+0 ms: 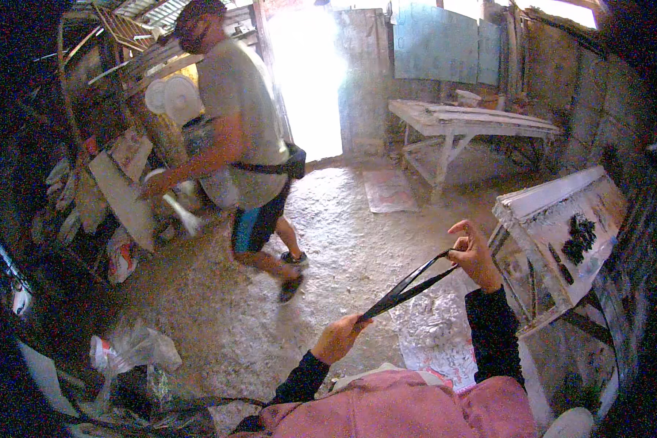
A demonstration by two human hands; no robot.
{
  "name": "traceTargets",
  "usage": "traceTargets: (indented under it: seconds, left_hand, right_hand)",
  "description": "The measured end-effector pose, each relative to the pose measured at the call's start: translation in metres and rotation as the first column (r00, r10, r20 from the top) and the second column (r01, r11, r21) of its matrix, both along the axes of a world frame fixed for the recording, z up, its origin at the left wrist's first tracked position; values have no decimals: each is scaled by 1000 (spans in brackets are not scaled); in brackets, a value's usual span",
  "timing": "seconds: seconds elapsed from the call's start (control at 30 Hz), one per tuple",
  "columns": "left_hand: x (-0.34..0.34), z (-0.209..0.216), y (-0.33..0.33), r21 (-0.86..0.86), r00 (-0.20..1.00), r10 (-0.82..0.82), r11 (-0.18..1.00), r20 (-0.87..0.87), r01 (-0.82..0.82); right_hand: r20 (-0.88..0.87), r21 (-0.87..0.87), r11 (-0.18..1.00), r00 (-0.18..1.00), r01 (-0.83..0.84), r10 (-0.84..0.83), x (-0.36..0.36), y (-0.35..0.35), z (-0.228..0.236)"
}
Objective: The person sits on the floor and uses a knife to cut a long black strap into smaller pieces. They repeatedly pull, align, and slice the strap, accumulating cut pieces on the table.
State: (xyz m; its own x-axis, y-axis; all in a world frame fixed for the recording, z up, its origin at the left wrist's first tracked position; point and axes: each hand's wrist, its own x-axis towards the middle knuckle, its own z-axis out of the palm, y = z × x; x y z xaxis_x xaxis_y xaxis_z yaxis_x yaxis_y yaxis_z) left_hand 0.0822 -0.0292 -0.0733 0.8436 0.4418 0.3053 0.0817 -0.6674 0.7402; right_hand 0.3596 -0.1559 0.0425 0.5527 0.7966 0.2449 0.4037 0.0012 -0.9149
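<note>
Black narrow strap (415, 290), doubled into a loop, stretches in mid-air over rough grey floor (328, 270); left hand (337, 338) closes around its lower end; right hand (477, 259) grips the upper end at the fingers, forefinger raised and curled, paint-stained slanted stand (562, 248) nearby

No legible text, numbers or signs. Print-like marks only: faint dark specks on blue wall panel (434, 45), unreadable; reddish marks on flat sheet (390, 191) on floor, too blurred; reddish patches on crumpled pale sheet (432, 332), unreadable; red-orange patch on white bag (123, 259) at left, blurred; similar patch on white package (104, 354) lower left, too small.
</note>
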Motion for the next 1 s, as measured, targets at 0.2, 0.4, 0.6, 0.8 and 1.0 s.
traceTargets:
  seconds: [0.2, 0.4, 0.6, 0.8, 1.0]
  left_hand:
    - [-2, 7, 9, 19, 991, -6, 1000, 132, 3]
    - [-2, 3, 20, 72, 998, 58, 996, -22, -57]
    - [-6, 10, 18, 25, 998, -33, 999, 49, 32]
    - [-5, 2, 23, -130, 991, -129, 983, 27, 131]
    - [-6, -2, 29, -576, 992, -112, 808, 60, 126]
  right_hand:
    - [-25, 110, 990, 995, -90, 93, 1, -8, 3]
    - [-165, -59, 952, 944, -299, 286, 4, -32, 18]
    - [-422, 144, 951, 853, -272, 308, 2, -34, 12]
    - [-406, 35, 980, 894, -194, 191, 9, -33, 8]
    - [-595, 173, 980, 782, -101, 186, -5, -29, 5]
